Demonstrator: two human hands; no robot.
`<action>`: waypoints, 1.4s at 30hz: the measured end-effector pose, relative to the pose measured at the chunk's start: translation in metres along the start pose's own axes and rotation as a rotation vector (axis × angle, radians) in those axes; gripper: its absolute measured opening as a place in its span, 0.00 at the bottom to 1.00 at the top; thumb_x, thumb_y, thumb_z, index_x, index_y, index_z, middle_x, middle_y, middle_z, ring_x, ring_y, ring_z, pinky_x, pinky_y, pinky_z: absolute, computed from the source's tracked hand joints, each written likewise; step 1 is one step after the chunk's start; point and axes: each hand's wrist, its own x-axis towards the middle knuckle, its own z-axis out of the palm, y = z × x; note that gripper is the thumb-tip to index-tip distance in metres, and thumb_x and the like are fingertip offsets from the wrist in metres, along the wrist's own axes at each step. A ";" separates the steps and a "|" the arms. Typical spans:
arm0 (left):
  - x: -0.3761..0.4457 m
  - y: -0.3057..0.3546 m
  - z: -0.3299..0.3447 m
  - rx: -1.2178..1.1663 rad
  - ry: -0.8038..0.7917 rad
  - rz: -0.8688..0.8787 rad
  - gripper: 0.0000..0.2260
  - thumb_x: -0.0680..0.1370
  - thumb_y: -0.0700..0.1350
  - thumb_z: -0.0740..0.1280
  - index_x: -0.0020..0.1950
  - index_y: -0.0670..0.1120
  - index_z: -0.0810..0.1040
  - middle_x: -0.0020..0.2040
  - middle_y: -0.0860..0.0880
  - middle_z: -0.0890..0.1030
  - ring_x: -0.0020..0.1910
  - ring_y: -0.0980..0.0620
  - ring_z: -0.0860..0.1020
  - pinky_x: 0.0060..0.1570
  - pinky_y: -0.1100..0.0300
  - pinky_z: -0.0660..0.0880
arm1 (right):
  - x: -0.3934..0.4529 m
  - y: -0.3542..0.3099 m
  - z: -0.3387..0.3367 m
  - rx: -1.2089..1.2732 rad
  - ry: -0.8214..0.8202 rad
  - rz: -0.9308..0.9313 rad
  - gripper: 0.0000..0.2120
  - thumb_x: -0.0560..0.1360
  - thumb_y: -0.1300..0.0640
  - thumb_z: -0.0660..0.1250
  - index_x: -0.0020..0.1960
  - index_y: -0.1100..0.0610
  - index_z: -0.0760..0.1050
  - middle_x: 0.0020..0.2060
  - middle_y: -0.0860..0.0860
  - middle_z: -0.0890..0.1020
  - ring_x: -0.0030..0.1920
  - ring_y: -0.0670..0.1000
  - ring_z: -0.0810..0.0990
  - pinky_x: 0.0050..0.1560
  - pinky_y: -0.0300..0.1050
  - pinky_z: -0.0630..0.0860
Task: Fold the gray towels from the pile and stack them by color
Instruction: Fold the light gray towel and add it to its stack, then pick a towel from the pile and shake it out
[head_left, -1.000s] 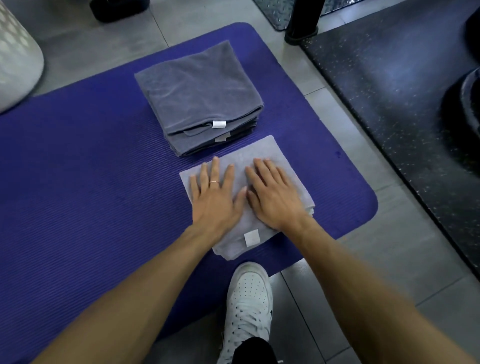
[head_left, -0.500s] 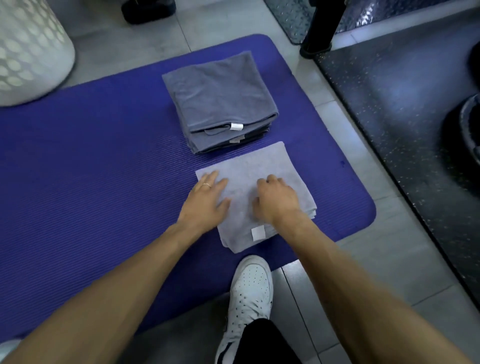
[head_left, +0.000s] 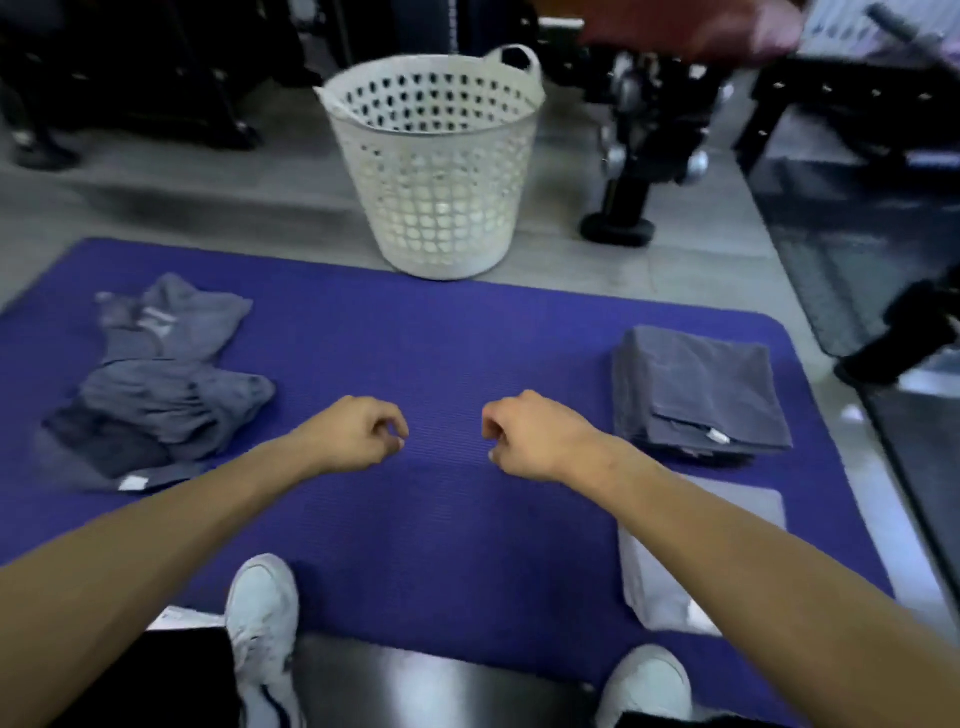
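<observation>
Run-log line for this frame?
left hand: empty | right hand: empty | crumpled gray towel pile: unfolded | folded dark-gray towel stack: right

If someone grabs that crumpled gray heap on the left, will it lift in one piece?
Probably not. The pile of gray towels looks soft and floppy, lying in loose folds, so it would likely sag and drape. It seems to be several separate cloths, so some may slip off.

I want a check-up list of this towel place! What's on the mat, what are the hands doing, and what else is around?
Surface: purple mat on a gray tiled floor.
Job's things: unfolded gray towel pile at left; dark gray folded stack at right; light gray folded towel nearer, partly hidden by the right arm.
Clutter: nothing seen.
Hands: left hand and right hand over the mat, fingers loosely curled, holding nothing.
Cables: nothing seen.
Surroundings: white laundry basket beyond the mat; dark gym equipment, blurred.
</observation>
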 end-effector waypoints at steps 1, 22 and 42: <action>-0.008 -0.022 -0.010 -0.014 0.028 -0.038 0.06 0.77 0.45 0.69 0.44 0.57 0.78 0.38 0.53 0.83 0.40 0.54 0.81 0.47 0.57 0.78 | 0.012 -0.020 -0.004 -0.023 -0.007 -0.031 0.08 0.76 0.56 0.66 0.55 0.52 0.75 0.52 0.51 0.78 0.50 0.54 0.78 0.46 0.45 0.74; 0.066 -0.338 0.013 -0.497 0.533 -0.466 0.13 0.78 0.34 0.64 0.63 0.38 0.77 0.54 0.40 0.80 0.50 0.45 0.78 0.47 0.60 0.71 | 0.257 -0.198 0.073 0.384 0.053 0.016 0.01 0.76 0.56 0.69 0.46 0.50 0.78 0.41 0.45 0.81 0.41 0.47 0.81 0.42 0.44 0.80; -0.046 -0.145 -0.115 -1.130 0.208 -0.126 0.14 0.77 0.29 0.65 0.53 0.45 0.83 0.47 0.46 0.85 0.49 0.50 0.82 0.53 0.59 0.79 | 0.104 -0.133 0.018 0.649 0.237 0.021 0.05 0.75 0.54 0.73 0.49 0.50 0.78 0.43 0.44 0.82 0.41 0.42 0.80 0.45 0.38 0.79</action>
